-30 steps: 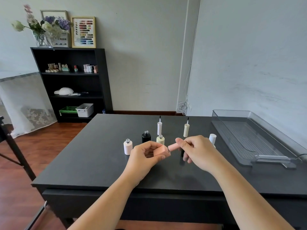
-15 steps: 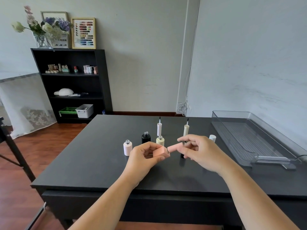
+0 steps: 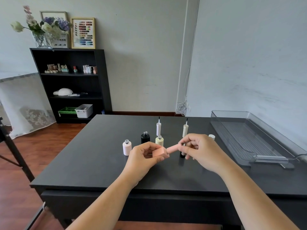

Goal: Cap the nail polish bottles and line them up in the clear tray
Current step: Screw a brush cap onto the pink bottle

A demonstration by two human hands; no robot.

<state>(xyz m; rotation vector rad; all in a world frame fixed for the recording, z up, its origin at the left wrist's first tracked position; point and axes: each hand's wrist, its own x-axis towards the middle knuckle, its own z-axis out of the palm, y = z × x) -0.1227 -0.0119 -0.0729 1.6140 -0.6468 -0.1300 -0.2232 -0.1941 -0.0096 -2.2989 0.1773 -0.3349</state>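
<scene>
The right hand (image 3: pixel 201 151) has shifted its fingers around the pink cap (image 3: pixel 172 149), twisting it onto the pink bottle (image 3: pixel 159 152) pinched in the left hand (image 3: pixel 143 157); capping looks nearly finished.

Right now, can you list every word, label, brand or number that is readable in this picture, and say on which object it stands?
None can be read.
framed colour chart on the black shelf: rows of colour swatches only; any lettering is too small to read.
second framed picture behind the flowers: mostly hidden, no text visible.
pink bottle in the left hand, its cap in the right hand: plain, no label visible.
bottles standing on the table: plain.
</scene>
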